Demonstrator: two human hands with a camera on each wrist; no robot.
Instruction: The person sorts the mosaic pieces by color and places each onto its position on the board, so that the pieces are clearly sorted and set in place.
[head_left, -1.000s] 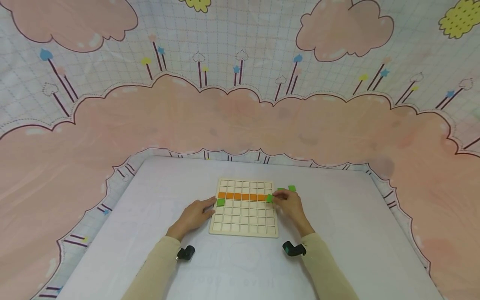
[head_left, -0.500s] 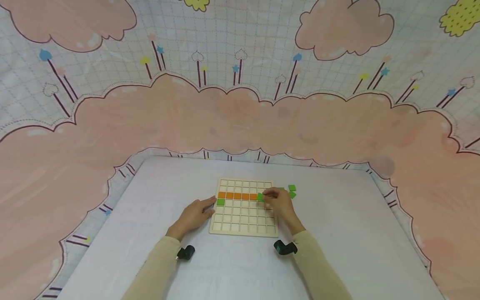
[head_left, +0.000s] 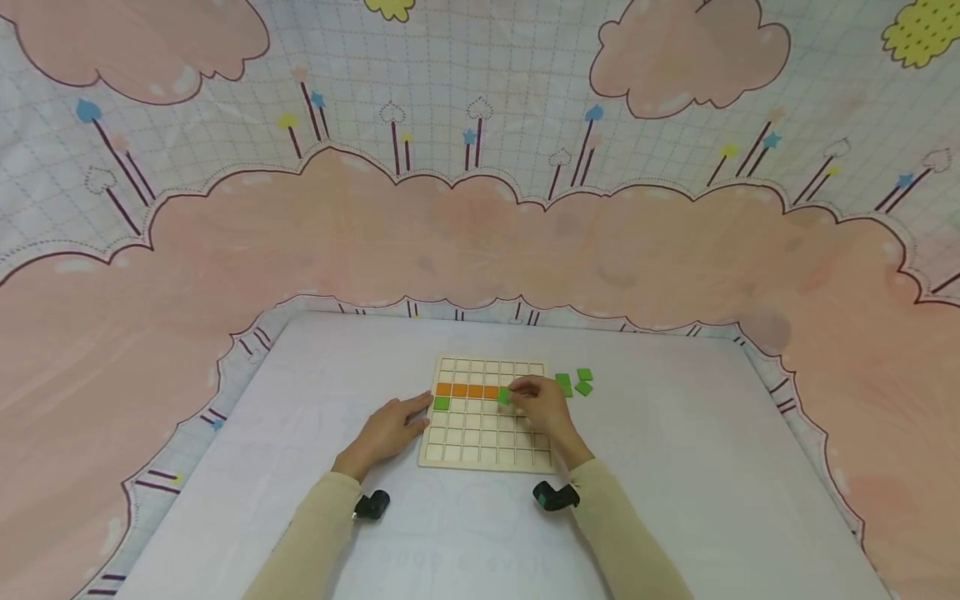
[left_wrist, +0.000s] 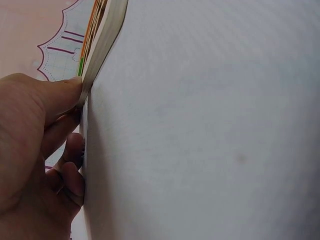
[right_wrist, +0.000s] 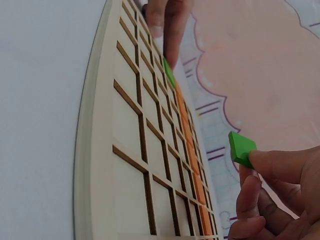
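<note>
A pale wooden grid board (head_left: 487, 454) lies on the white table. An orange row (head_left: 468, 391) of tiles runs across it, and one green tile (head_left: 442, 403) sits in the leftmost cell just below that row. My left hand (head_left: 387, 432) rests against the board's left edge; in the left wrist view its thumb (left_wrist: 62, 97) lies straight against the side. Between thumb and fingertips my right hand (head_left: 546, 410) pinches a small square green tile (right_wrist: 242, 149), held above the board over the orange row. The right hand hides part of the board's right side.
Several loose green tiles (head_left: 584, 388) lie on the table right of the board, near its upper corner. White table surface (head_left: 675, 433) extends around the board. A patterned cloth backdrop (head_left: 465, 242) stands behind the table.
My right hand has moved left across the board with the pinched green tile, uncovering more loose green tiles on the right. My left hand has stayed at the left edge.
</note>
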